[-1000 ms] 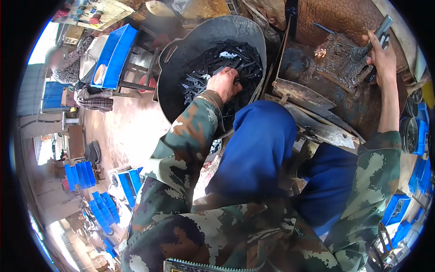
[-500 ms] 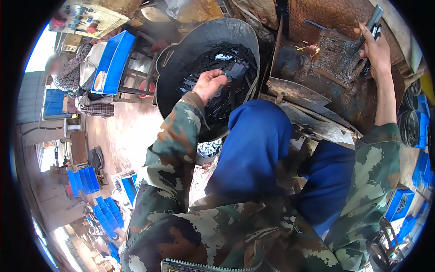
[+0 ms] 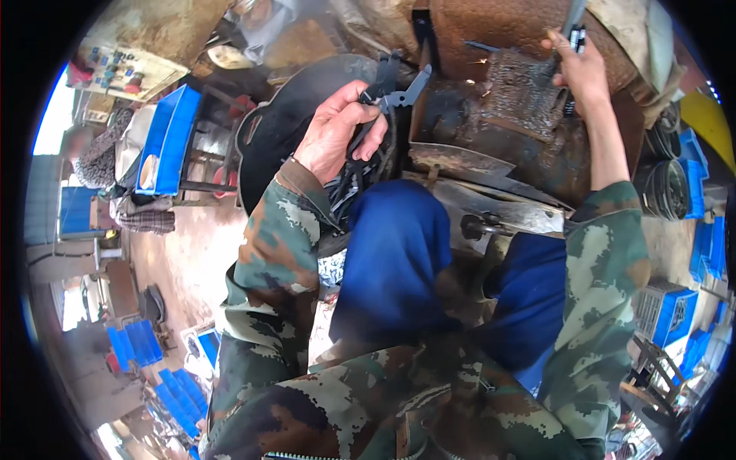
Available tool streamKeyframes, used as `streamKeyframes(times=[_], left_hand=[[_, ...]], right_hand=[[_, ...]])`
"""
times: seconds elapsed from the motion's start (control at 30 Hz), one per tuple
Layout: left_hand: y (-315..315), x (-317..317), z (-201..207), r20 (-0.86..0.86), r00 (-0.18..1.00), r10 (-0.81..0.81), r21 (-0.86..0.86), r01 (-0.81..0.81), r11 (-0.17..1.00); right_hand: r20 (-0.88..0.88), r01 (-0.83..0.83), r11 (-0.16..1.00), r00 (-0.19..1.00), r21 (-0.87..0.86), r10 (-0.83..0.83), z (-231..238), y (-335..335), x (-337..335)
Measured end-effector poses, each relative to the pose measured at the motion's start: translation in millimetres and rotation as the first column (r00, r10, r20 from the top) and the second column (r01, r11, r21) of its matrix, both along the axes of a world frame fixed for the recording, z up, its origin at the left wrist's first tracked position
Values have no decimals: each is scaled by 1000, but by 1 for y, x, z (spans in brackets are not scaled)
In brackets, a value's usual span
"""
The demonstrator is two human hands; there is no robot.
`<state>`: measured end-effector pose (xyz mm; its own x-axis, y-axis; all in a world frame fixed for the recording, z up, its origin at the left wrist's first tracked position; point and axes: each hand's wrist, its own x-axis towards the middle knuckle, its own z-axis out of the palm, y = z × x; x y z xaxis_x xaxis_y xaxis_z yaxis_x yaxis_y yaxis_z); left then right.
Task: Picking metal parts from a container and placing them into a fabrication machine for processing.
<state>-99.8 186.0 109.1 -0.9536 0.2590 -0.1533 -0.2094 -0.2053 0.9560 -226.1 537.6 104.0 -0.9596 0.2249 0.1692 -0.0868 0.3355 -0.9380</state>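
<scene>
My left hand [image 3: 333,132] is closed on several dark flat metal pieces [image 3: 409,93], one of them notched with a pointed end. It is above a black tub [image 3: 264,126] that holds many similar dark strips, partly hidden by my hand and knee. My right hand [image 3: 586,75] grips a grey metal bar [image 3: 575,17], with dark strips showing beside its fingers. That hand is at the right edge of a rough, wet-looking grey block [image 3: 521,96] inside a rusty brown metal trough [image 3: 460,126]. A small bright glint shows at the block's left edge.
My blue-clad knees [image 3: 399,245] are against the trough's front plate [image 3: 491,207]. To the left, a long blue bin [image 3: 170,142] stands by a person [image 3: 103,157]. Blue crates [image 3: 671,314] and coiled dark rings [image 3: 663,188] are at the right.
My left hand has risen from the strips in the tub and now holds metal pieces up. My right hand keeps its grip on the bar beside the block. The whole view has shifted.
</scene>
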Motion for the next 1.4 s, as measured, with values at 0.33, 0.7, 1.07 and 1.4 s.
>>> streamKeyframes(times=[0.33,0.7,1.07,1.4], left_hand=[[116,-45,45,-132,978,-161,-32,158,987],[190,-74,7,-141,989,-46,185,72,980],[180,-78,6,-264,957,118,-36,-132,991],[166,-76,-7,-344,934,101,-121,-151,981]], right_hand=[[-46,-4,997,999,83,8,-1,-13,1],[-50,31,994,998,103,-26,-12,9,-10],[7,-6,999,1000,54,6,-10,11,-10],[157,-99,966,978,-239,139,14,-7,85]])
